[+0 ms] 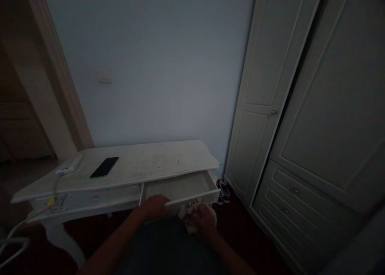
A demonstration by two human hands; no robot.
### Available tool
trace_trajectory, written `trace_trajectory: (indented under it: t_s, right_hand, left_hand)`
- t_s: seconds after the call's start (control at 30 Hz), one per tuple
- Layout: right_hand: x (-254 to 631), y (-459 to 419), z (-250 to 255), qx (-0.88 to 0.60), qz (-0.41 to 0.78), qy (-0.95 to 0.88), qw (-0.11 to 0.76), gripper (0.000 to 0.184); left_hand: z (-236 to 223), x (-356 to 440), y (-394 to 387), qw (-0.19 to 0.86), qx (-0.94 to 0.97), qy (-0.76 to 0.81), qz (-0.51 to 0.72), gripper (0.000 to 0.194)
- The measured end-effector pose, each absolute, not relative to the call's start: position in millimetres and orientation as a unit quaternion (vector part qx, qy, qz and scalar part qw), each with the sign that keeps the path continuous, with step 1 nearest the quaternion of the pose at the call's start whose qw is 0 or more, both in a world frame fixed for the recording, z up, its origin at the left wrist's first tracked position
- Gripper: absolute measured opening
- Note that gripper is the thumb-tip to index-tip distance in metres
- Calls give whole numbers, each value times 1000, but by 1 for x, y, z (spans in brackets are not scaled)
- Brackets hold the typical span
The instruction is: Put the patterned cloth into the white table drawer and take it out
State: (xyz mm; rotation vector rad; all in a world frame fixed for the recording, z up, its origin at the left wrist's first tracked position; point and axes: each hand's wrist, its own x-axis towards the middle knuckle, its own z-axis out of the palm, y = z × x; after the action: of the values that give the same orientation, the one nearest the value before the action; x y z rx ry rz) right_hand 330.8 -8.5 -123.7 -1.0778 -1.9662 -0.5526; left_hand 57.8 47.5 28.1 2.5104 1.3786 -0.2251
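A drawer (pixel 177 187) of the white table (pixel 144 156) is pulled out towards me, and its bare inside shows. My left hand (pixel 155 207) grips the left part of the drawer's front edge, fingers bent over it. In my right hand (pixel 204 219) is a crumpled, patterned light cloth (pixel 189 215), held against the outer face of the drawer front. My right fingers are closed on the cloth; part of it hangs beside the hand.
A dark phone (pixel 104 167) and a white power strip (pixel 69 164) with a cable lie on the tabletop's left. Shoes (pixel 223 193) stand on the dark red floor by the table's right end. A white wardrobe (pixel 261 86) rises at the right.
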Motion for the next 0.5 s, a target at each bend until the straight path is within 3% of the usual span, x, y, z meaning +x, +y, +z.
trace_trajectory:
  t_s: [0.17, 0.37, 0.5]
  right_hand:
    - [344, -6, -104, -417, -208, -793, 393, 31]
    - [385, 20, -51, -529, -195, -641, 521, 41]
    - [387, 15, -72, -524, -208, -661, 495, 33]
  left_hand:
    - [31, 59, 47, 129, 860, 487, -81, 50]
    - [28, 58, 48, 134, 854, 496, -85, 49]
    - [28, 58, 49, 138, 853, 496, -87, 48]
